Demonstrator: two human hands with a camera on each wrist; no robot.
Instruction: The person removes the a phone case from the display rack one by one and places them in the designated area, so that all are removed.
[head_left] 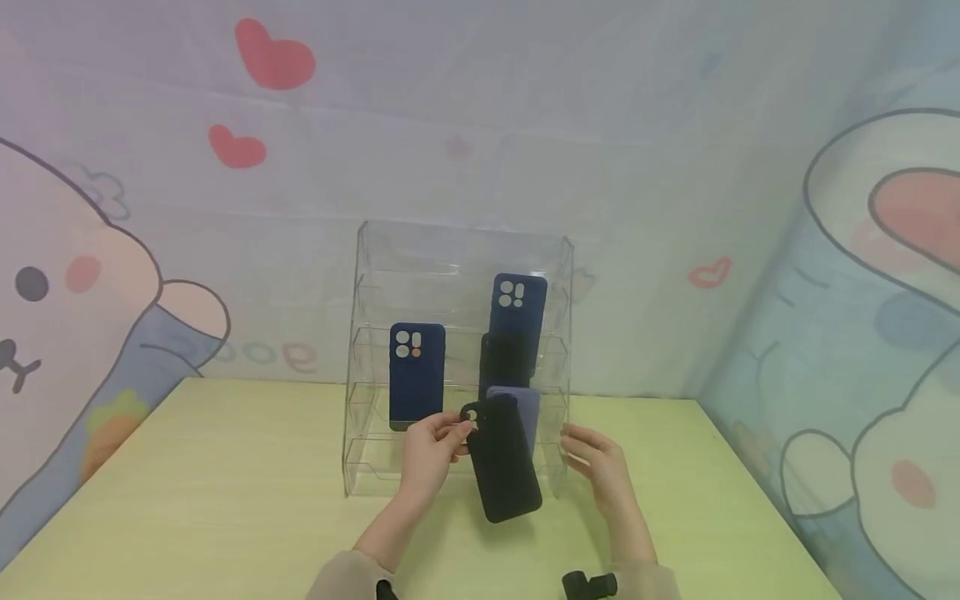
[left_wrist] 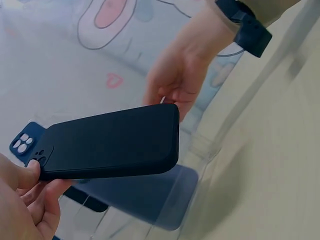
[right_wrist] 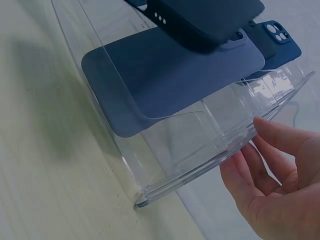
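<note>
My left hand pinches the camera end of a black phone case, holding it tilted in front of a clear acrylic tiered display stand. In the left wrist view the black phone case hangs in the air, with my left hand's fingers at its camera corner. My right hand is open with relaxed fingers, just beside the stand's right wall. The right hand holds nothing in the right wrist view. A grey-blue case leans in the stand's lower tier behind the black one.
The stand also holds a dark blue case on the left, another dark blue case higher on the right, and a black case below it. The stand rests on a pale yellow-green table. Cartoon-printed cloth walls surround the table.
</note>
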